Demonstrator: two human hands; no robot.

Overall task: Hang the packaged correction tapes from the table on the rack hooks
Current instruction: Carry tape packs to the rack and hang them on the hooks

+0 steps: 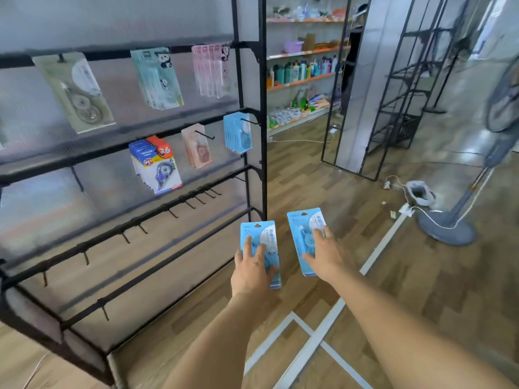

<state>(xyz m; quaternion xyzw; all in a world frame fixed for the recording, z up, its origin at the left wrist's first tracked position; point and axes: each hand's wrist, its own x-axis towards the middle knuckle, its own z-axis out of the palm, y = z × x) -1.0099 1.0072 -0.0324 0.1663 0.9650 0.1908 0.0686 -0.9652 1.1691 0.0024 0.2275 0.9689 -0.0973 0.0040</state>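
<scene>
Holding one flat blue carded correction-tape pack, the left hand has its fingers curled across the pack's face. Beside it, the right hand grips a second matching blue pack likewise. Up-left of both stands the black metal hook rack.

— Where are my hands?
— Both arms reach forward, bare. My left hand grips a pack, fingers spread over its front.
— And the right hand?
— Same, gripping a second pack.
</scene>
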